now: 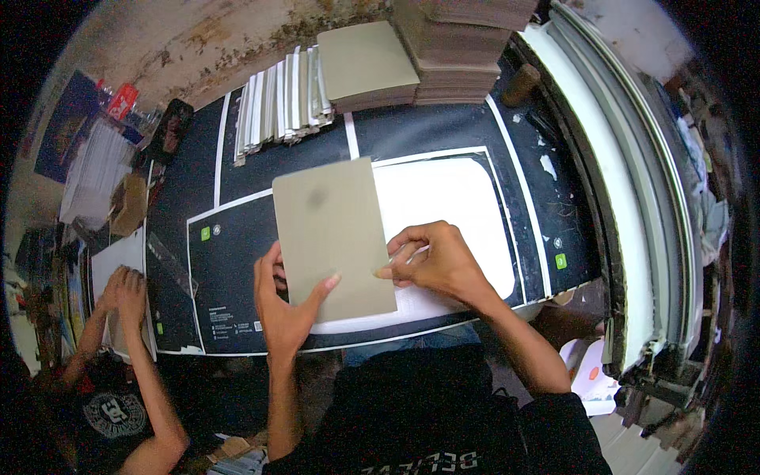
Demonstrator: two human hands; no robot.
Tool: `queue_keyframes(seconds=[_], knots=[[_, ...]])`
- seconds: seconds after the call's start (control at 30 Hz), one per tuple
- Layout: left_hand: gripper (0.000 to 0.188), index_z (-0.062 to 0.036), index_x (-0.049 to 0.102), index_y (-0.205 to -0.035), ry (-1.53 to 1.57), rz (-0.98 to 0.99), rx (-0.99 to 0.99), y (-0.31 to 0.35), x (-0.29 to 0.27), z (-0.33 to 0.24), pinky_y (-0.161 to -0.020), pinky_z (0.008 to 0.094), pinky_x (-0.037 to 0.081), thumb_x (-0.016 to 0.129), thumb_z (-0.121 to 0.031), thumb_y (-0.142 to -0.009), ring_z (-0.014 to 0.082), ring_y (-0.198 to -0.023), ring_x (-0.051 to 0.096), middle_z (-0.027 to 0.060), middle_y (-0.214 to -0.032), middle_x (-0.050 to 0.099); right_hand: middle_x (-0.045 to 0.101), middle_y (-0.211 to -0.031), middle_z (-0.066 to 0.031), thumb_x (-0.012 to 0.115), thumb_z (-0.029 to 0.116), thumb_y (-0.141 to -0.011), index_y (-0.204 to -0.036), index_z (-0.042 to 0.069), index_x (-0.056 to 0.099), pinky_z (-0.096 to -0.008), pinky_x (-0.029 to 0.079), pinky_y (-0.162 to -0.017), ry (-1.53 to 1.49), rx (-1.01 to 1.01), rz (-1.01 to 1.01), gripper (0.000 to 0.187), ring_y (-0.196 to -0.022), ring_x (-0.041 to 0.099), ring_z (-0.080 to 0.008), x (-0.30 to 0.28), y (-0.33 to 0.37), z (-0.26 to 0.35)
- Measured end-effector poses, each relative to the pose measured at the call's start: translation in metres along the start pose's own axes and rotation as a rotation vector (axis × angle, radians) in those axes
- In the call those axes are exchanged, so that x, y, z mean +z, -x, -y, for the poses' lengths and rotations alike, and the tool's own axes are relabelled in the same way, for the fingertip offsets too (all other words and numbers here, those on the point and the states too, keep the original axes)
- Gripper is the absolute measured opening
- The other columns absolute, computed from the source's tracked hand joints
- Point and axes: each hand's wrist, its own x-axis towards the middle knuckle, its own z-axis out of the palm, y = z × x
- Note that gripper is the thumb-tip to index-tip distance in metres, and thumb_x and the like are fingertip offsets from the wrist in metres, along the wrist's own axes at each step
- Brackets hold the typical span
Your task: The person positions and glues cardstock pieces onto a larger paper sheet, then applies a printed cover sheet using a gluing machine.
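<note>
A greyish-beige cardboard sheet (336,237) with rounded corners and a dark smudge is tilted slightly over the table. My left hand (289,309) grips it at the lower left, thumb on the face and fingers behind the edge. Bent fingers of my right hand (431,257) close at the sheet's right edge, with the thumb tip against it. Beneath lies a white paper sheet (451,210) with rounded corners, partly hidden by the cardboard and my right hand. It rests on a dark printed sheet (237,261) with a white border.
Tall stacks of cardboard (459,47), a lower cardboard stack (370,59) and a row of white bundles (285,95) stand at the back. Right is a long metal-edged machine (633,182). A co-worker's hands (123,293) are at far left, near stacked papers (95,170).
</note>
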Motion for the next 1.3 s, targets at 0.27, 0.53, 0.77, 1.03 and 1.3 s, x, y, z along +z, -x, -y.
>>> queue_keyframes(seconds=[0.27, 0.53, 0.77, 1.03, 1.3], knots=[[0.112, 0.0010, 0.042, -0.149, -0.222, 0.163, 0.160, -0.001, 0.001, 0.002, -0.092, 0.0446, 0.043, 0.097, -0.036, -0.059, 0.0278, -0.106, 0.055, 0.0171, -0.121, 0.054, 0.074, -0.078, -0.0213, 0.091, 0.018, -0.070, -0.088, -0.003, 0.076, -0.0361, 0.059, -0.069, 0.261, -0.057, -0.066, 0.031, -0.071, 0.075, -0.0282, -0.002, 0.001, -0.009], [0.118, -0.0001, 0.038, -0.152, -0.283, 0.193, 0.121, 0.001, 0.001, 0.011, -0.100, 0.0476, 0.037, 0.097, -0.039, -0.058, 0.0294, -0.109, 0.056, 0.0189, -0.127, 0.054, 0.072, -0.067, -0.0136, 0.087, 0.004, -0.073, -0.097, -0.008, 0.074, -0.0278, 0.053, -0.056, 0.285, -0.034, -0.012, 0.030, -0.058, 0.067, -0.0137, 0.004, -0.003, -0.005], [0.119, -0.0015, 0.038, -0.153, -0.348, 0.184, 0.119, 0.004, 0.003, 0.009, -0.104, 0.0486, 0.034, 0.097, -0.040, -0.057, 0.0312, -0.115, 0.056, 0.0188, -0.131, 0.052, 0.073, -0.070, -0.0166, 0.087, 0.004, -0.073, -0.098, -0.009, 0.074, -0.0286, 0.056, -0.058, 0.334, -0.029, -0.016, 0.031, -0.060, 0.070, -0.0173, 0.003, -0.002, 0.001], [0.118, -0.0043, 0.037, -0.154, -0.312, 0.186, 0.080, 0.004, 0.005, 0.010, -0.105, 0.0488, 0.032, 0.097, -0.037, -0.058, 0.0307, -0.117, 0.055, 0.0177, -0.133, 0.051, 0.073, -0.071, -0.0178, 0.085, 0.002, -0.074, -0.099, -0.009, 0.073, -0.0272, 0.056, -0.055, 0.319, -0.074, -0.058, 0.030, -0.060, 0.071, -0.0179, 0.006, 0.000, -0.007], [0.118, -0.0027, 0.037, -0.153, -0.329, 0.183, 0.093, 0.004, 0.003, 0.006, -0.104, 0.0498, 0.035, 0.097, -0.037, -0.057, 0.0318, -0.117, 0.055, 0.0167, -0.130, 0.052, 0.073, -0.072, -0.0187, 0.085, 0.002, -0.074, -0.101, -0.008, 0.073, -0.0278, 0.057, -0.055, 0.320, -0.105, -0.098, 0.031, -0.061, 0.072, -0.0199, 0.012, 0.004, -0.012]])
